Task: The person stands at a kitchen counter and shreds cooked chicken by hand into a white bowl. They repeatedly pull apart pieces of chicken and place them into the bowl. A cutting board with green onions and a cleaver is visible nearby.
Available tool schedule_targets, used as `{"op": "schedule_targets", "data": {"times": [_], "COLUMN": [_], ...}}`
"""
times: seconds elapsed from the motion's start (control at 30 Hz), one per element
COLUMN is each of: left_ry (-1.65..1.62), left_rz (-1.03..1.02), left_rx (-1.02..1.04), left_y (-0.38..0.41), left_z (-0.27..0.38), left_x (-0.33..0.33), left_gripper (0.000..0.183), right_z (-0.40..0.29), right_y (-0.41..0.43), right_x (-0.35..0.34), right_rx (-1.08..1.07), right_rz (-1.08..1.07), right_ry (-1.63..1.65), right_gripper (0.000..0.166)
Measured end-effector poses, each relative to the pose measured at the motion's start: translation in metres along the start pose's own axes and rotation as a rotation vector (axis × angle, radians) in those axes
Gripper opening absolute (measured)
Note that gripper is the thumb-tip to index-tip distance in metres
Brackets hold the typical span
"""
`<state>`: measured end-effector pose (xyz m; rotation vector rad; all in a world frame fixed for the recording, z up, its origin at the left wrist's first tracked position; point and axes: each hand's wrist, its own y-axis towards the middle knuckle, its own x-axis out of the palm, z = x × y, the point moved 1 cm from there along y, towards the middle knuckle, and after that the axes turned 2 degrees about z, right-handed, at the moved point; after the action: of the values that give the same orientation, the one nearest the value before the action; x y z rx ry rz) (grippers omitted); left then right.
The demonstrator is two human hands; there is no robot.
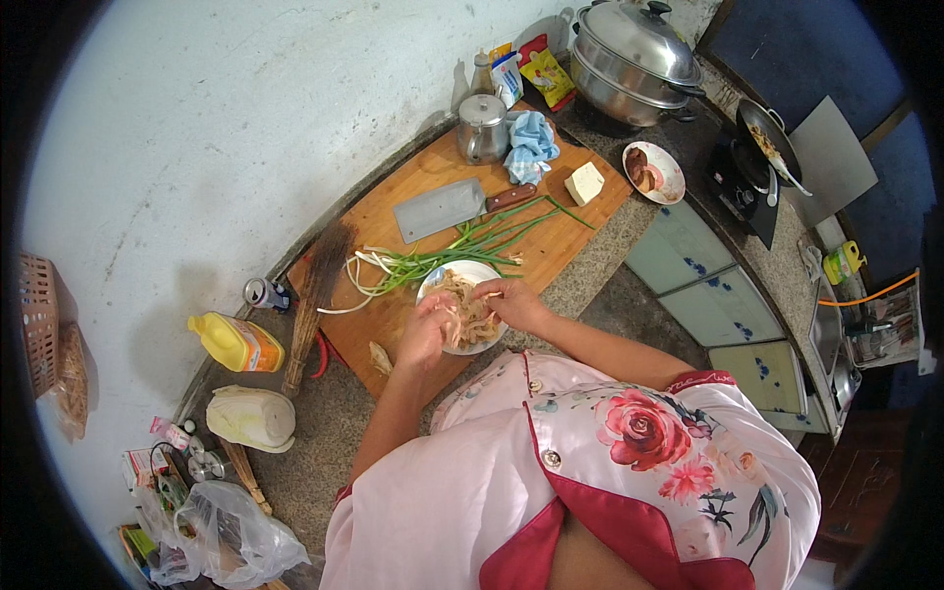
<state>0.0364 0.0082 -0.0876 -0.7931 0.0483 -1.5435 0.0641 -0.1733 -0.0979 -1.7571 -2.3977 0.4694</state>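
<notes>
A white bowl (478, 349) of pale brown food strips (472, 310) rests at the near edge of a wooden cutting board (413, 214). My left hand (428, 332) is over the bowl's left side, its curled fingers around a pale piece of the food. Over the right side, my right hand (518, 304) has thumb and fingers drawn together; whether a strip is between them is too small to tell. Green scallions (472, 247) lie just beyond the bowl. Farther back is a cleaver (442, 210) with a wooden handle. One loose pale piece (380, 358) lies left of my left hand.
A tofu block (585, 184), blue cloth (531, 146) and metal pot (483, 129) stand on the board. Rightward are a plate of meat (655, 173), a steamer (634, 63) and a wok (767, 140). A straw brush (317, 295), yellow jug (236, 342) and cabbage (251, 418) are left.
</notes>
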Motion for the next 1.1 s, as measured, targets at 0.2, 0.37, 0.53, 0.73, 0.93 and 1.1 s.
{"op": "schedule_targets", "data": {"times": [0.2,0.37,0.53,0.73,0.93,1.1], "left_ry": [-0.104,-0.065,0.03,0.176,0.059,-0.071], "left_rz": [-0.029,0.036,0.01,0.078,0.017,-0.062], "left_rx": [0.117,0.232,0.124,0.115,0.065,0.057], "left_y": [-0.001,-0.011,-0.014,-0.018,-0.021,-0.025], "left_z": [-0.007,-0.006,0.0,0.006,0.012,0.016], "left_x": [0.012,0.029,0.018,0.02,0.023,0.027], "left_gripper": [0.04,0.036,0.016,0.002,0.003,0.004], "right_z": [-0.024,-0.02,-0.016,-0.021,-0.018,-0.016], "right_y": [-0.014,-0.013,-0.013,-0.015,-0.016,-0.018], "right_x": [0.011,0.008,0.003,0.0,-0.003,-0.002], "right_rx": [0.108,0.101,0.185,0.132,0.219,0.345], "right_rz": [-0.155,-0.188,-0.209,-0.21,-0.332,-0.344], "right_ry": [0.104,0.216,0.401,0.316,0.636,0.832], "right_gripper": [0.01,0.02,0.019,0.016,0.018,0.022]}}
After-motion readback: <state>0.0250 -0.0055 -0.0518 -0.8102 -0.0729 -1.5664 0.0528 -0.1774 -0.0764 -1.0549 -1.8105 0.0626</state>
